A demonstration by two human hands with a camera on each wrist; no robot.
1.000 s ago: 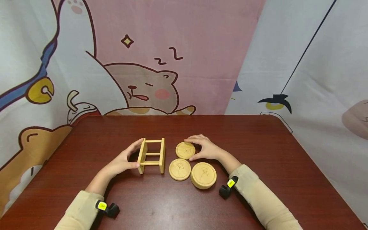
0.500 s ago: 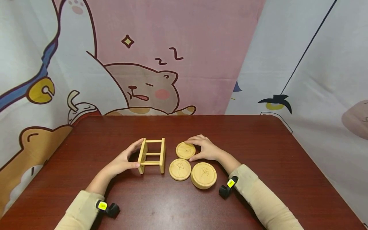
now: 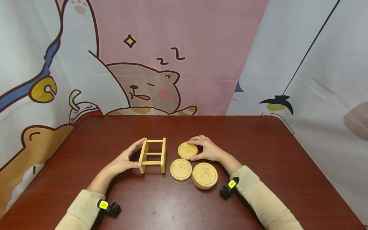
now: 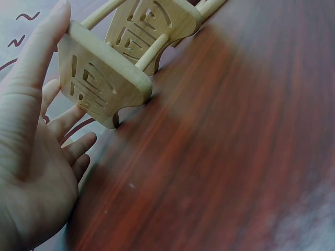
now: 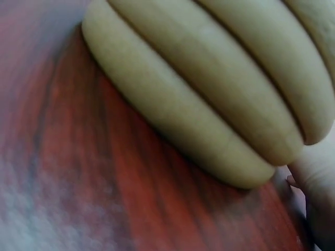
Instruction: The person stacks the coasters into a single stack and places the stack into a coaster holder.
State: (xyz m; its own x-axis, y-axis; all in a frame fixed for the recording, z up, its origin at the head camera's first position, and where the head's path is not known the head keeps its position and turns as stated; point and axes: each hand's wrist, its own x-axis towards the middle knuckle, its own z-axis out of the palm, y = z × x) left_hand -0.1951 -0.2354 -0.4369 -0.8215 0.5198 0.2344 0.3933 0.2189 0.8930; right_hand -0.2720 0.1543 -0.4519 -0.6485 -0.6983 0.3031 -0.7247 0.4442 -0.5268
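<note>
Left hand (image 3: 124, 162) on the coaster rack (image 3: 163, 156), right hand (image 3: 209, 150) on the far coaster (image 3: 187, 150)

I'm watching the left hand pinching the wooden rack's left end panel between thumb and fingers, while the rack is standing left of the coasters. The right hand is pinching the far coaster's rim. A 2nd, near coaster (image 3: 181, 169) is lying just beside it, and a coaster stack (image 3: 204, 175) is sitting to the right on the table (image 3: 155, 204).

probably a draped-off booth: cartoon cloth (image 3: 212, 57) behind table (image 3: 172, 204).
</note>
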